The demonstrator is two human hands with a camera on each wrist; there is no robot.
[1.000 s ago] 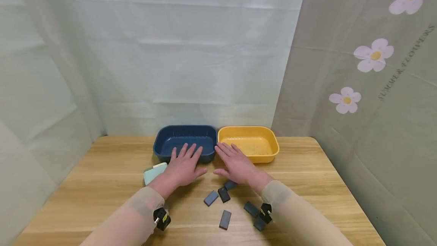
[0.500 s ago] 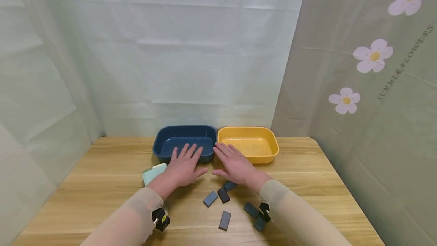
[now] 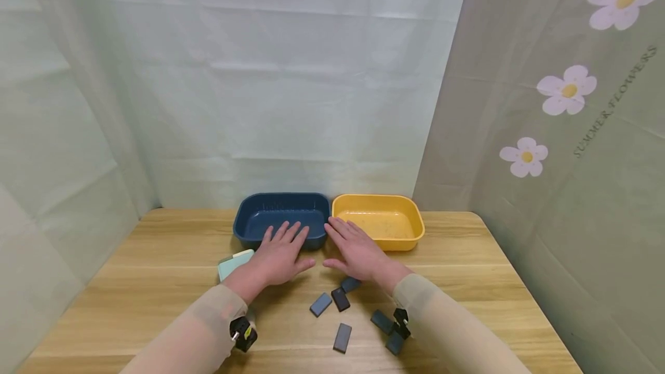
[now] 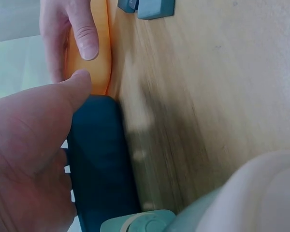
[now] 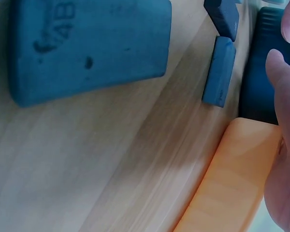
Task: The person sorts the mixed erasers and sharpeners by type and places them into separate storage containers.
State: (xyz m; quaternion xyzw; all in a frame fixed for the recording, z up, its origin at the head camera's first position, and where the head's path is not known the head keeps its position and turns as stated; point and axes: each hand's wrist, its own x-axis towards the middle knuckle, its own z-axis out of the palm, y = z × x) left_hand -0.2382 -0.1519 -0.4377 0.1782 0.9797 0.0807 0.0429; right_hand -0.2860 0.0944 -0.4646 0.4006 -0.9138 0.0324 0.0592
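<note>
One left hand (image 3: 277,257), one right hand (image 3: 359,253) (fingers outstretched) near blue bin (image 3: 283,206) and yellow bin (image 3: 388,224)

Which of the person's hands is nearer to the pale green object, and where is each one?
Left. The left hand is close to the pale green object, just to its right; the right hand is farther right, near the yellow tray.

Wooden table (image 3: 467,281) with trays (image 3: 296,202), blocks (image 3: 342,338)

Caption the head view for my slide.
Left hand near a navy bin, right hand near a yellow bin, six dark rectangular blocks on the wood-grain table.
</note>
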